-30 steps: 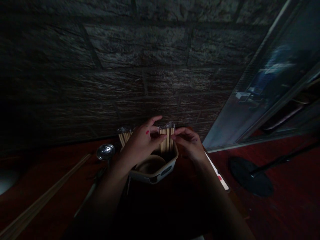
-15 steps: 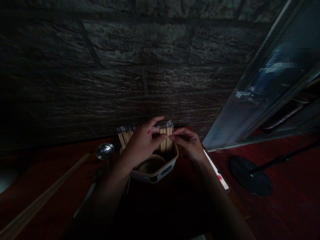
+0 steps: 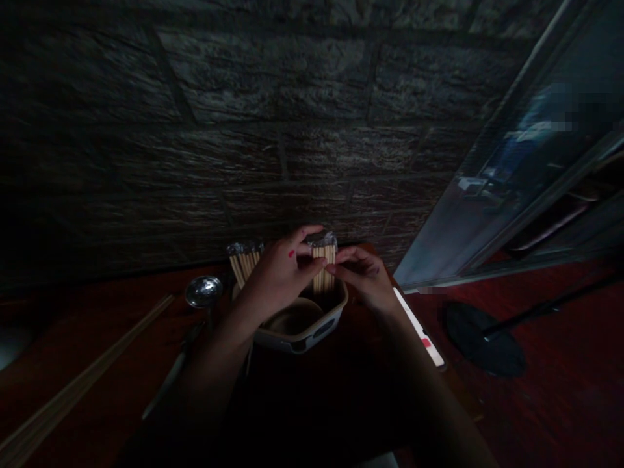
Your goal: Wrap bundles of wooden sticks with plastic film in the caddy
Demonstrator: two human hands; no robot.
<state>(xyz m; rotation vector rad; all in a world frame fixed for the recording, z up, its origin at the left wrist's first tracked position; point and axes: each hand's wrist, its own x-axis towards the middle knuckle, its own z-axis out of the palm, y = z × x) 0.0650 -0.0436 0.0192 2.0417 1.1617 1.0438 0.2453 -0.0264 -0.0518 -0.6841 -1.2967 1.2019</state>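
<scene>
Both hands meet at a bundle of wrapped chopsticks (image 3: pixel 324 276) standing upright in the right part of a pale plastic basket (image 3: pixel 312 335). My left hand (image 3: pixel 283 270) pinches the bundle from the left, its thumb in front and index finger raised behind. From the right, the fingertips of my right hand (image 3: pixel 365 276) close on the bundle's edge. Clear wrapping crumples above the stick tops. More wrapped chopsticks (image 3: pixel 244 263) lean in the basket's left part, partly behind my left hand. A round bowl-like piece (image 3: pixel 297 316) sits at the basket's front.
A metal ladle (image 3: pixel 203 291) and long loose sticks (image 3: pixel 92 370) lie on the wooden table (image 3: pixel 160 276) at left. A lit phone (image 3: pixel 419 328) rests along the right edge. A stone wall (image 3: pixel 316 84) rises behind; a round black stand base (image 3: pixel 485 338) is on the floor.
The view has shifted slightly. My hands remain at the chopstick bundle, whose sticks now sit closer together between my fingers.
</scene>
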